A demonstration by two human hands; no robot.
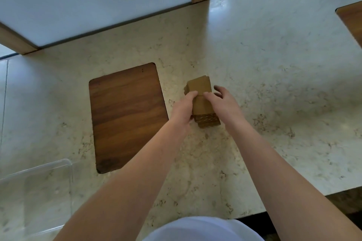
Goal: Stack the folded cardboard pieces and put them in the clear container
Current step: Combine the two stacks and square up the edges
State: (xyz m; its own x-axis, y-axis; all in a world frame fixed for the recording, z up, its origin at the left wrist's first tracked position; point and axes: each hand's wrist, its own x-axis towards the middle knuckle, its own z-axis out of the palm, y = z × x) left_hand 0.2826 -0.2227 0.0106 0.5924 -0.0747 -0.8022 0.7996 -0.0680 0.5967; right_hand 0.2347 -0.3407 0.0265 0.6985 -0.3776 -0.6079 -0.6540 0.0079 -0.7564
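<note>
Cardboard stack [202, 101]: sits on desk [274, 84].
Left hand [183, 107]: clamped on its side.
Right hand [223, 103]: presses other side.
Tip: squeeze evenly, lift level toward container [39, 182].

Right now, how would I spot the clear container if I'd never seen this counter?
Start at the pale stone counter and find the dark wooden board set into it. Go toward the near left corner: the clear container sits there. Unlike the brown cardboard stack, you see the counter straight through it.

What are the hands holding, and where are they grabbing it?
Both hands hold the stack of folded cardboard pieces. The left hand grips its left side, the right hand its right side, fingertips on top. The stack sits on the counter.
</note>
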